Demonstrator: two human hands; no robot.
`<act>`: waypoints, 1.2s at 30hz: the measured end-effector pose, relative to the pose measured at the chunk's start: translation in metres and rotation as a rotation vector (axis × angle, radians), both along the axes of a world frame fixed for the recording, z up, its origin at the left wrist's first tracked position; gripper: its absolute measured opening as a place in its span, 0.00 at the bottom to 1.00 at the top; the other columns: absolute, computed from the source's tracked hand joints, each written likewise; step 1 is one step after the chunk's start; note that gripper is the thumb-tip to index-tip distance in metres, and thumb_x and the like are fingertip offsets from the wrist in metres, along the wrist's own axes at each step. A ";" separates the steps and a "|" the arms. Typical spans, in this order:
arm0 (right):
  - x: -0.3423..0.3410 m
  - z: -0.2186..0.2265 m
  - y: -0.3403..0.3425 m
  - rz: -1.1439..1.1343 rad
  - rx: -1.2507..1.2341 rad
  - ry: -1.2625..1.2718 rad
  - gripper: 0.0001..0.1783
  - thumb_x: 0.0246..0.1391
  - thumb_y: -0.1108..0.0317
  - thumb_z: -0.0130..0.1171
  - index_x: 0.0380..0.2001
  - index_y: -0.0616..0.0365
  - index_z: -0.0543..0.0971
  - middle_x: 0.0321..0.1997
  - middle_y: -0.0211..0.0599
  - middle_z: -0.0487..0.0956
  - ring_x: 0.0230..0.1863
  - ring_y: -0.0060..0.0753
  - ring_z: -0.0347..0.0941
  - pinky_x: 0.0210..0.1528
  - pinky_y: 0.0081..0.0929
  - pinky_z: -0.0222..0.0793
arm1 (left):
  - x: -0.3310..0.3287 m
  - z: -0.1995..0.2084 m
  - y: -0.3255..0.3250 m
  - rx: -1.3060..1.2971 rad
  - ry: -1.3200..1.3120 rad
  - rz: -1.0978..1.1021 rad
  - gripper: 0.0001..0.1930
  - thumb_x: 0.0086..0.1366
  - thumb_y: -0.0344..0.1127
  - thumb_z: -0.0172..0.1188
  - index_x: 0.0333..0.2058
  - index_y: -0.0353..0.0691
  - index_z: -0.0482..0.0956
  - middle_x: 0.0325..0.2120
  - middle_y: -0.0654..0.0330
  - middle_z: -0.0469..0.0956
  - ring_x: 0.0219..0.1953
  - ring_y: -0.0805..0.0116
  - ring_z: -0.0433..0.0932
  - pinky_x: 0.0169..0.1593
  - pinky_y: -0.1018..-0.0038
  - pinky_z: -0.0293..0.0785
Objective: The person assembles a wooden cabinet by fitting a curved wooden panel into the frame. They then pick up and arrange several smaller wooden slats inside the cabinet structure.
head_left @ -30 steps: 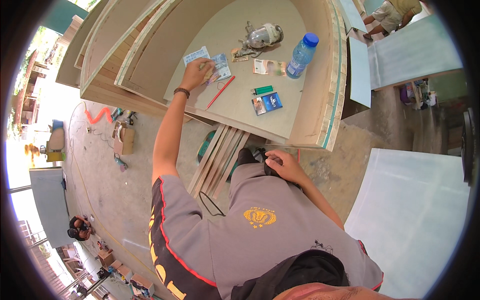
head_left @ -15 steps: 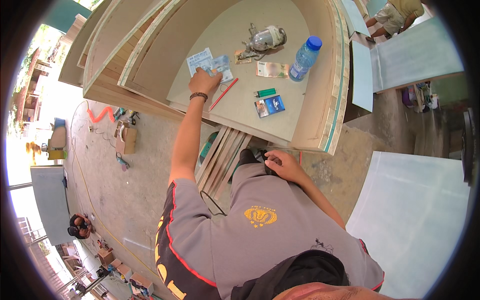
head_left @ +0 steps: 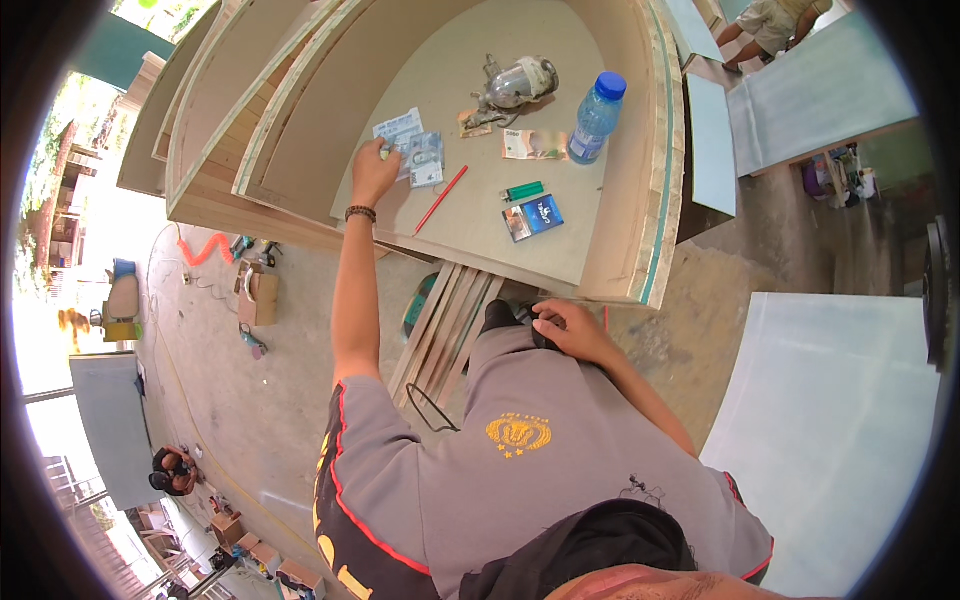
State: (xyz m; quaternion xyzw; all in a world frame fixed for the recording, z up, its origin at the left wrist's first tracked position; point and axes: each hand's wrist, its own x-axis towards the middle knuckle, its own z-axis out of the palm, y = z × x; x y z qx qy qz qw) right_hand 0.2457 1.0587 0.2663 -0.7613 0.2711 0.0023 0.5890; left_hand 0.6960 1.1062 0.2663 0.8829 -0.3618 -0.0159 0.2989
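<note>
My left hand (head_left: 374,174) is over the left edge of a white printed slip (head_left: 401,126), its fingers bent together around something small and pale that I cannot make out. Overlapping the slip is a bluish banknote (head_left: 427,160), with a red pencil (head_left: 440,201) to its right. My right hand (head_left: 574,331) rests near my knee, fingers loosely curved and apart, beside a dark object partly hidden below it. Farther right on the board lie a green lighter (head_left: 522,191) and a blue cigarette pack (head_left: 534,218).
A curved wooden wall (head_left: 650,180) rims the board. On it are a metal spray gun part (head_left: 520,84), an orange banknote (head_left: 533,145) and a blue-capped water bottle (head_left: 597,118). Wooden strips (head_left: 450,325) lie below. Another person (head_left: 175,471) crouches far left; a pale panel (head_left: 820,420) stands right.
My left hand has shifted left off the bluish banknote, which is now uncovered, and its fingers have drawn in. My right hand stays by my knee. The whole view has shifted slightly.
</note>
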 end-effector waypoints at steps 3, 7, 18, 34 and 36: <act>0.000 0.002 0.000 0.002 0.005 0.010 0.19 0.54 0.60 0.59 0.45 0.61 0.77 0.38 0.41 0.80 0.39 0.36 0.78 0.43 0.32 0.72 | -0.016 0.012 -0.010 -0.095 0.336 0.045 0.24 0.57 0.49 0.56 0.45 0.34 0.72 0.34 0.44 0.80 0.41 0.46 0.79 0.45 0.59 0.74; 0.003 0.003 0.000 0.027 -0.007 0.004 0.19 0.54 0.60 0.59 0.45 0.61 0.77 0.39 0.42 0.80 0.40 0.36 0.78 0.44 0.32 0.72 | -0.025 -0.001 -0.026 0.048 0.203 0.120 0.32 0.56 0.55 0.58 0.51 0.35 0.68 0.35 0.43 0.80 0.39 0.48 0.80 0.44 0.61 0.76; -0.009 0.002 -0.002 -0.029 -0.031 0.013 0.20 0.54 0.59 0.58 0.45 0.61 0.77 0.40 0.43 0.81 0.41 0.37 0.78 0.45 0.32 0.71 | -0.045 0.004 -0.064 0.447 -0.186 -0.021 0.16 0.46 0.41 0.61 0.31 0.35 0.81 0.32 0.47 0.81 0.37 0.48 0.80 0.40 0.60 0.77; 0.072 0.046 -0.002 -0.224 -0.207 -0.305 0.17 0.53 0.63 0.58 0.44 0.60 0.77 0.41 0.42 0.78 0.43 0.40 0.75 0.47 0.34 0.70 | -0.078 0.024 -0.075 0.116 -0.248 -0.315 0.21 0.54 0.55 0.60 0.34 0.42 0.79 0.23 0.49 0.78 0.30 0.51 0.79 0.35 0.60 0.73; 0.100 0.047 -0.005 -0.262 -0.368 -0.305 0.19 0.52 0.62 0.58 0.47 0.58 0.76 0.46 0.44 0.76 0.49 0.44 0.72 0.52 0.39 0.65 | -0.080 0.025 -0.080 0.173 -0.198 -0.404 0.23 0.54 0.58 0.60 0.36 0.43 0.80 0.24 0.49 0.79 0.31 0.51 0.79 0.34 0.61 0.74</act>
